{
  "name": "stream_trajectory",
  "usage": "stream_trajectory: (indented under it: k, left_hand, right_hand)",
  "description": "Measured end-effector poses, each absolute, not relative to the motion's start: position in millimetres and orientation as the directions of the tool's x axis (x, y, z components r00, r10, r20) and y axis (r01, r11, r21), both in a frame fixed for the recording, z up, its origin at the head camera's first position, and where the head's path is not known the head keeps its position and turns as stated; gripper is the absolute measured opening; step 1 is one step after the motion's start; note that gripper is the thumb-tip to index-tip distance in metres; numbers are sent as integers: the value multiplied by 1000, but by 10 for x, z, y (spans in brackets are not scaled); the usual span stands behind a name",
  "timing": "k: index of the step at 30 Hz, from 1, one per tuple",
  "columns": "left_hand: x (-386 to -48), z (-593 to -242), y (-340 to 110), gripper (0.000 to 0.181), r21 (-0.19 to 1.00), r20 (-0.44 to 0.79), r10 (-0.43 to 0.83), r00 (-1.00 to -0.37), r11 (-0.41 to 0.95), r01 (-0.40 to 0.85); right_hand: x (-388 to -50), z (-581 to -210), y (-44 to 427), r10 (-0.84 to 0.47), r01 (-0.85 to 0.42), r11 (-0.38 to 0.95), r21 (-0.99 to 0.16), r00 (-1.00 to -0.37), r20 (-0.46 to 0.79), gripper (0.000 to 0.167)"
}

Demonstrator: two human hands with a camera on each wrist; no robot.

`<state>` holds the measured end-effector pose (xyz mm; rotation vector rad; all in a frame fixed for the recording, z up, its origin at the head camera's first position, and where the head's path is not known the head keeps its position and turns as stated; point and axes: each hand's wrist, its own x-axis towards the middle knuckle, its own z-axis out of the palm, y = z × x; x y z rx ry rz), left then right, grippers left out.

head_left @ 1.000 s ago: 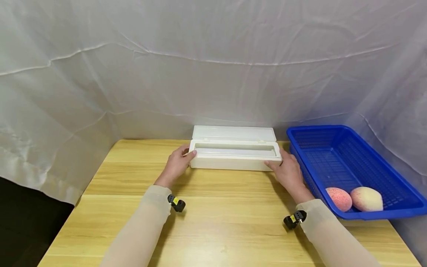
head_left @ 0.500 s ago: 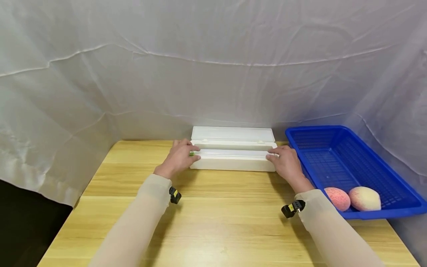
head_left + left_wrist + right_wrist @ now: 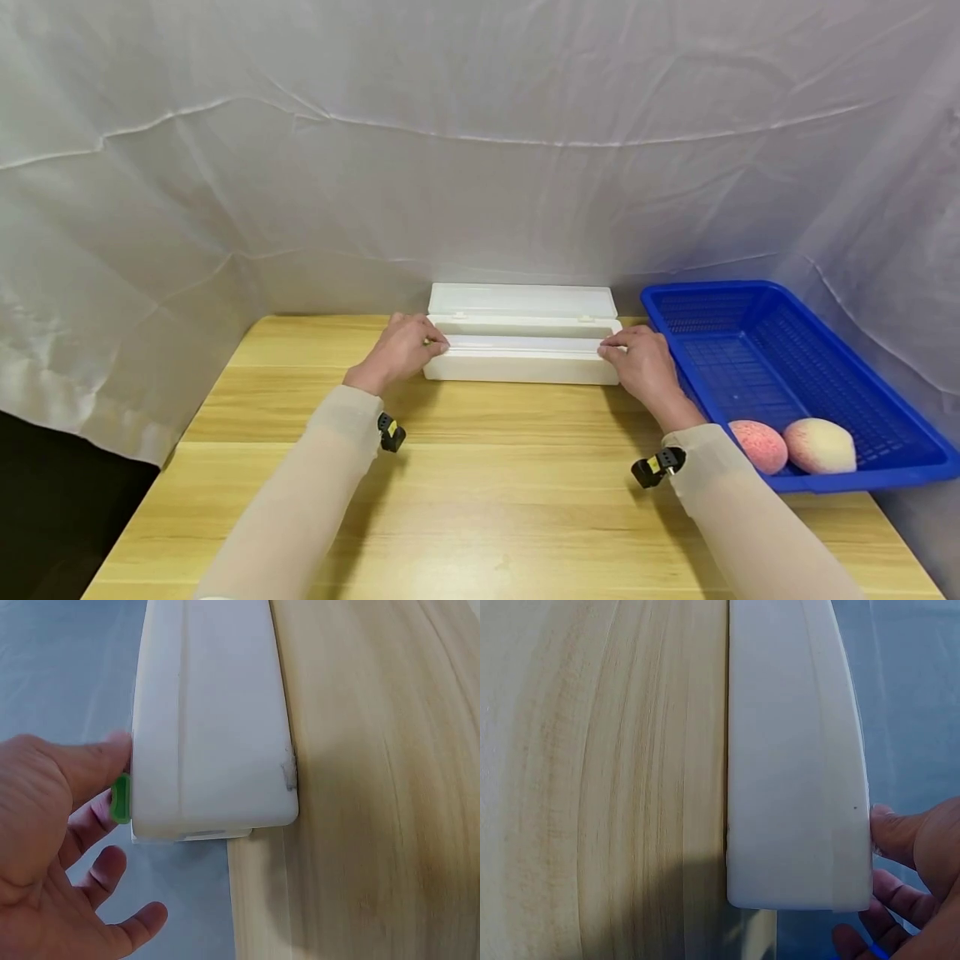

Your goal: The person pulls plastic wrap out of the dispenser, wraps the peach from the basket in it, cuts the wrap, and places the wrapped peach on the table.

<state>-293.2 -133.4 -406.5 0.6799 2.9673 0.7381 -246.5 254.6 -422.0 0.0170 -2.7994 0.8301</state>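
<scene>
A long white box (image 3: 521, 369), which looks like a cling film dispenser, stands near the table's back edge. Its lid (image 3: 523, 300) is tipped back, and a white roll shows inside. At the box's left end, my left hand (image 3: 397, 346) pinches with thumb and index finger along the front rim, beside a small green tab (image 3: 120, 799). My right hand (image 3: 643, 358) pinches the same way at the right end. What they pinch seems to be the edge of the clear film, which is hard to see. In both wrist views the thumbs lie against the box's top edge.
To the right is a blue plastic basket (image 3: 720, 417) holding a pink peach-like fruit (image 3: 759, 447) and a paler, pink-tinged one (image 3: 821, 446). The wooden table (image 3: 495, 500) ends at the left, and a grey-white cloth (image 3: 487, 183) hangs behind it.
Both hands have left the box's sides and come up over its front rim. Their thumbs and fingers, apart half a second ago, have closed together there. The box has barely moved.
</scene>
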Motion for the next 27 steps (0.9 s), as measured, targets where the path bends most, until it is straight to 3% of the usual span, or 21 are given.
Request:
stream_trajectory:
  k: [7,17,27]
  left_hand:
    - [-2988,-4089,-1238,22,390,189,395,-899,810,438]
    - [-3045,-4088,-1098,27,507,153,258,-954,808,299]
    - [-3068,-4101,-998,30,582,96,159,-983,792,185]
  right_hand:
    - [-2490,-4250,2535,84,-54,839,-541,-970,227,24]
    - [-2537,-4211,2563,107,-20,859,-511,-970,217,33]
    - [-2474,-4140,2606,-80,-155,868,-471,-981,177,30]
